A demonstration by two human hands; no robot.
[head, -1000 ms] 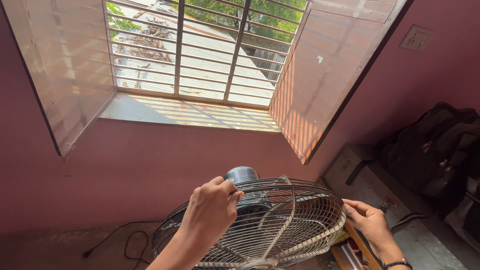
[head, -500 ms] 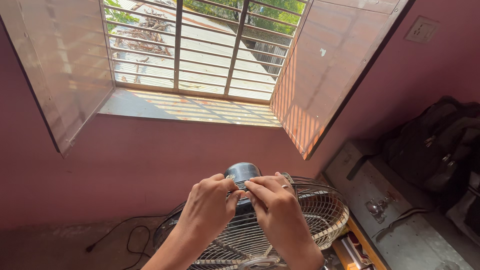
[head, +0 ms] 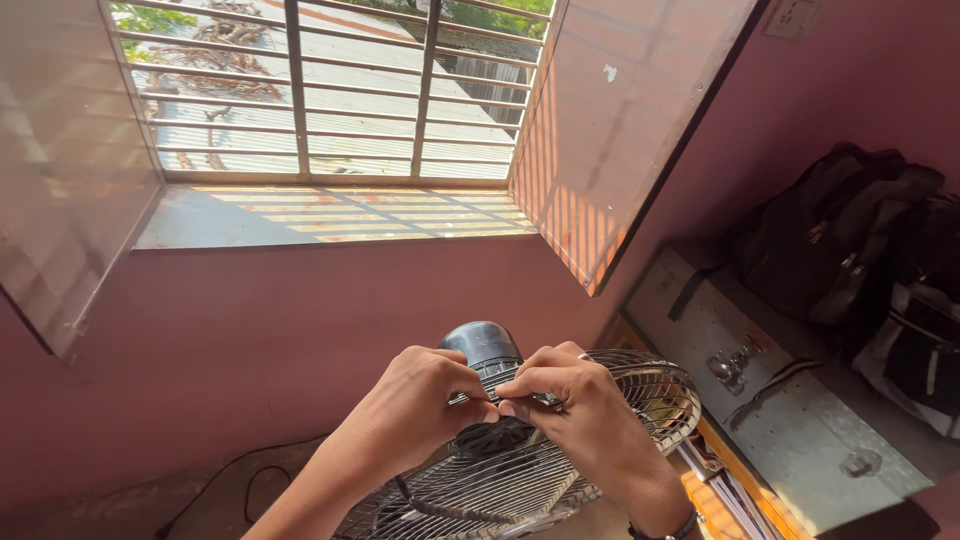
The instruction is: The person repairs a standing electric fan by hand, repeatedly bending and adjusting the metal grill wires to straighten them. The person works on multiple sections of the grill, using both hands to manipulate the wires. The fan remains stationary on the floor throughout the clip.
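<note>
A: Status on the hands?

B: Left hand (head: 425, 405) and right hand (head: 575, 410) meet at the top rim of the fan's wire guard (head: 640, 400). Both pinched narrow, fingertips almost touching each other, closed on the same short stretch of rim wire. There may be a small clip between them, too small to tell.

A: Where's the guard relative to the grip?

B: Directly under and forward of both hands. The pinch point sits on the near top edge, just in front of the motor housing (head: 485, 345). Neither hand is nearer; they share the spot (left comes in from the lower left, right from the lower right).

A: Orientation?

B: The guard is round, so no real long axis. Its face is tilted, pointing up and back towards the camera. The rim wire at the pinch runs left to right. The motor's axis points away, towards the pink wall (head: 250, 330) under the window (head: 330, 100).

A: Anything around?

B: Grey metal trunk (head: 780, 400) to the right, dark bag (head: 830, 240) on it, well apart from the hands. A cable (head: 225, 480) lies on the floor at left.
</note>
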